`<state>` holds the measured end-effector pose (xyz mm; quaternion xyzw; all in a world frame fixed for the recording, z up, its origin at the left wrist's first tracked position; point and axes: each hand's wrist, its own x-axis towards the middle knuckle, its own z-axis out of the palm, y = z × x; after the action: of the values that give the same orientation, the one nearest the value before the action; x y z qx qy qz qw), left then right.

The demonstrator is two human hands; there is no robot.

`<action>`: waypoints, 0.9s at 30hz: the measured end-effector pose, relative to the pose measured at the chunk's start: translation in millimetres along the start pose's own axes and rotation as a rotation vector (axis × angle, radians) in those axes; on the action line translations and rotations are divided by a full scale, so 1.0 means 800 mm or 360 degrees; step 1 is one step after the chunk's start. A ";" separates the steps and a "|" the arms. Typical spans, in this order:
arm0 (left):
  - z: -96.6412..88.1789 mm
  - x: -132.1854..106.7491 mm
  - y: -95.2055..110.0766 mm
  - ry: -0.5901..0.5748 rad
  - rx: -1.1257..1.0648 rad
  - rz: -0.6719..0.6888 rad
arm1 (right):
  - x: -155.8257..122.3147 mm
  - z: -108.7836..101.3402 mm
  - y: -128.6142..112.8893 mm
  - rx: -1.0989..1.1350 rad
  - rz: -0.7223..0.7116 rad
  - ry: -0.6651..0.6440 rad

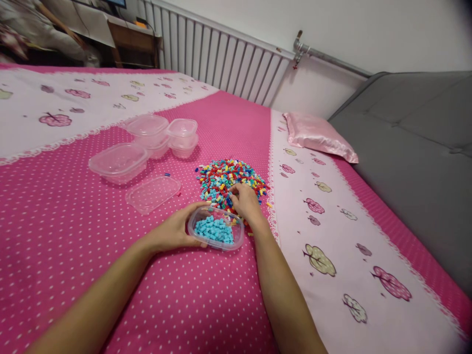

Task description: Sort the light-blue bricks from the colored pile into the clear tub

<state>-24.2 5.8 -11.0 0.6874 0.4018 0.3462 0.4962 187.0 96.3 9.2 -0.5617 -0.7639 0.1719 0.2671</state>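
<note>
My left hand (pixel 179 228) grips the side of a clear plastic container (pixel 236 237), fingers and thumb around its rim. Light-blue toy bricks (pixel 214 229) lie in a heap inside it. Just beyond the container, a pile of small mixed-colour toy bricks (pixel 224 174) spreads over the bedsheet. My right hand (pixel 244 200) is at the near edge of that pile, its fingers drawn together among the pieces. Whether a brick is between those fingertips I cannot make out.
Several lidded clear containers (pixel 120 160) stand at the left on the pink dotted bedsheet (pixel 155 305). A loose clear lid (pixel 153 194) lies nearer, with stray bricks beside it. A pink pillow (pixel 319 135) rests by the grey headboard (pixel 413 142). Another person (pixel 47 29) sits at the far left.
</note>
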 end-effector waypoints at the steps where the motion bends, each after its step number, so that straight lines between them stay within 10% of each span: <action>1: 0.000 0.000 0.000 0.0006 0.0004 0.0000 | 0.001 0.001 0.001 0.0059 0.0025 0.0045; 11: 0.000 0.000 0.003 -0.0004 0.0006 -0.0002 | 0.006 -0.020 -0.019 0.2128 0.0709 -0.0092; 20: 0.002 0.001 0.002 0.0022 -0.0013 -0.0018 | 0.000 -0.003 -0.005 0.0714 -0.0050 -0.0338; 27: 0.001 0.000 0.002 0.0020 0.0037 -0.0002 | 0.002 0.002 -0.001 0.0252 -0.0084 -0.0306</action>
<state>-23.5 5.2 -9.6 0.6906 0.4094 0.3455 0.4859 185.1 98.0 8.8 -0.4995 -0.7846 0.2775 0.2407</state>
